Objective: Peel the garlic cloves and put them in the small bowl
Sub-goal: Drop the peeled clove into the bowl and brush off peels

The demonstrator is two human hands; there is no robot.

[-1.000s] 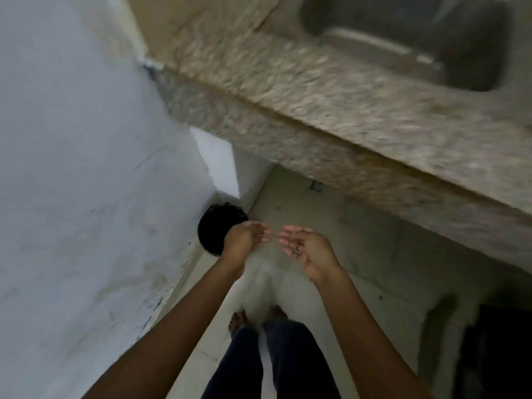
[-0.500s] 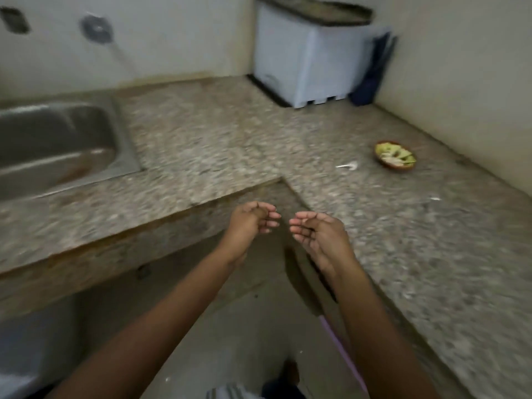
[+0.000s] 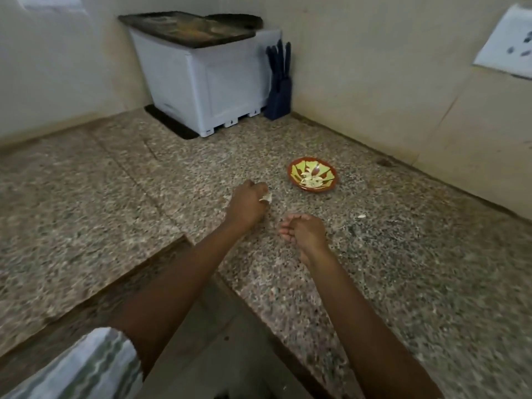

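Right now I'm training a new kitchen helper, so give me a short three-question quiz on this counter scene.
1. True or false: the small bowl is empty.
2. Which hand pinches the whitish garlic piece? A: left hand. B: right hand.
3. Fill in: the dark blue knife block stands beside the white ____.

Key: 1 false, pale pieces lie in it; 2 A; 3 container.
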